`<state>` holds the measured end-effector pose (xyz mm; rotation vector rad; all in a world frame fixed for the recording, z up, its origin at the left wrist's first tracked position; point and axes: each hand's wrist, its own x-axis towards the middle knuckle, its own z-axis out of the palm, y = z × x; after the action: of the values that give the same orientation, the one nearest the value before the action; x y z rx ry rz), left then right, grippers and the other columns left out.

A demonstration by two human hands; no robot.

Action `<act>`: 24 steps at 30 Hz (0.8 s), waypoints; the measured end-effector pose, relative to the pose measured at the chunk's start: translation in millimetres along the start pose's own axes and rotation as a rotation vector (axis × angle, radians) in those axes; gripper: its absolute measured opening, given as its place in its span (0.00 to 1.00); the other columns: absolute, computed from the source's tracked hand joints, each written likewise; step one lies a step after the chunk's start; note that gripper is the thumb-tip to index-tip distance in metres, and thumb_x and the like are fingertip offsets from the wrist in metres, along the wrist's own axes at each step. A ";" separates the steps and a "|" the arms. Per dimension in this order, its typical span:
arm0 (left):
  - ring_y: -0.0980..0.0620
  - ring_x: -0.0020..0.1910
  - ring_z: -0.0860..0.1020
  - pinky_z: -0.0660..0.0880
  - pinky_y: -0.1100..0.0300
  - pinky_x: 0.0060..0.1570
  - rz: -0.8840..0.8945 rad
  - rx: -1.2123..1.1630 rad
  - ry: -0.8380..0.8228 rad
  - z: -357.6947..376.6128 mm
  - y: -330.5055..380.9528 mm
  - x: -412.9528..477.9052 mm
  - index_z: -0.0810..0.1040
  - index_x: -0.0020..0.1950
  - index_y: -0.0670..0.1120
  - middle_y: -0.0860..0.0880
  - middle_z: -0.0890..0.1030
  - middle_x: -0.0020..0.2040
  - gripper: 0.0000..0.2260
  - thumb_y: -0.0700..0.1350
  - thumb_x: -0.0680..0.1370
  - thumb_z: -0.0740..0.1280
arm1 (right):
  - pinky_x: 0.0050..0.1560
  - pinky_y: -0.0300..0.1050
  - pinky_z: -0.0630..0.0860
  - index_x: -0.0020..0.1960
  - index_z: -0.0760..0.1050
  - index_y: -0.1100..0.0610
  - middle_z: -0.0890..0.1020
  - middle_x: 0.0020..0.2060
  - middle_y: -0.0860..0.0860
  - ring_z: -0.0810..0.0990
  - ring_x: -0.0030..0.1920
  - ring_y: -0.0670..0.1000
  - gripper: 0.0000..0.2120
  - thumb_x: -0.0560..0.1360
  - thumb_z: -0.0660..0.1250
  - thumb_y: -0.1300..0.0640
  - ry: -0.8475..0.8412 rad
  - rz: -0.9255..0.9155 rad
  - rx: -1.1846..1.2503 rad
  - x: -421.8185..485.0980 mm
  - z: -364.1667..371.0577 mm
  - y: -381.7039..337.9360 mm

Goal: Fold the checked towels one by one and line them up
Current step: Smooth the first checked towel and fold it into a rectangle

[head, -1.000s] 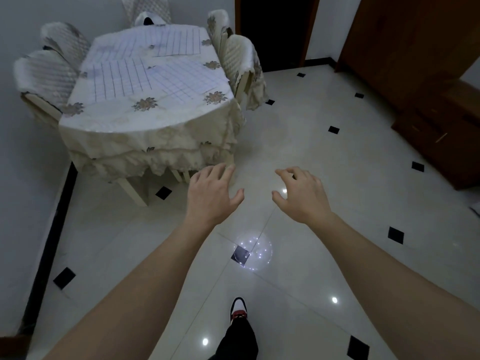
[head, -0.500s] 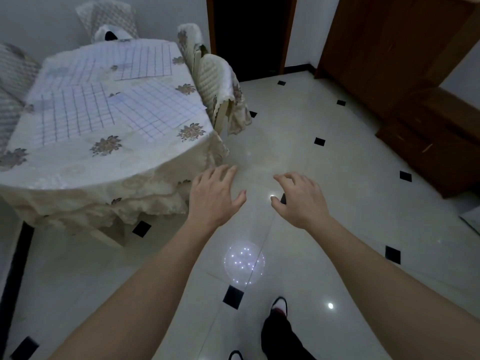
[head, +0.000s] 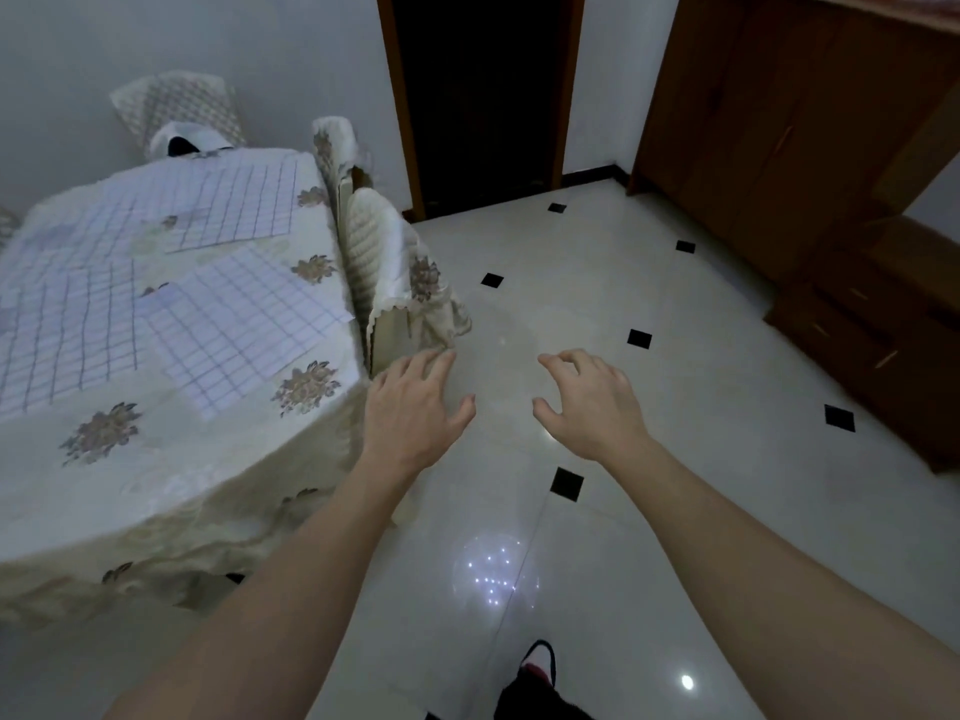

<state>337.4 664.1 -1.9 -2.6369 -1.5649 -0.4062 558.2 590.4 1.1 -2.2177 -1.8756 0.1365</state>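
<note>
Distance to the tabletop [head: 171, 449] is shrinking as you walk up, so the checked towels [head: 244, 324] lie flat and unfolded ahead-left of your left grip [head: 415, 413], which, like your right grip [head: 592, 402], hangs released and empty over the floor [head: 675, 330], nearly within reach.

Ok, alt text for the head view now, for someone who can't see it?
The left hand and right hand reach forward, open and empty, over the tiled floor beside a cloth-covered table. Several checked towels lie flat, unfolded on it.
</note>
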 end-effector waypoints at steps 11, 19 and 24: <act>0.46 0.65 0.74 0.73 0.48 0.61 -0.010 0.008 0.001 40.1 27.2 168.6 0.71 0.71 0.51 0.50 0.76 0.67 0.30 0.64 0.75 0.54 | 0.70 0.53 0.62 0.74 0.65 0.48 0.71 0.69 0.51 0.69 0.68 0.53 0.27 0.77 0.60 0.42 -0.014 -0.010 0.017 156.3 -5.9 78.9; 0.46 0.65 0.74 0.72 0.48 0.61 -0.007 -0.051 0.023 90.4 21.5 310.5 0.71 0.72 0.51 0.49 0.77 0.67 0.28 0.63 0.76 0.59 | 0.68 0.53 0.65 0.74 0.67 0.49 0.72 0.68 0.51 0.71 0.67 0.54 0.27 0.77 0.62 0.43 -0.024 0.009 -0.023 287.2 6.8 128.3; 0.47 0.65 0.74 0.72 0.50 0.59 -0.011 -0.070 0.025 111.9 -3.4 425.9 0.71 0.72 0.51 0.50 0.76 0.67 0.29 0.64 0.75 0.56 | 0.68 0.53 0.65 0.74 0.66 0.49 0.72 0.68 0.52 0.71 0.67 0.54 0.26 0.77 0.62 0.43 -0.014 0.017 -0.048 406.8 1.0 141.5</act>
<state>550.1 1049.8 -4.3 -2.6641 -1.5866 -0.5017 764.8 968.3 -1.2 -2.2698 -1.8870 0.1110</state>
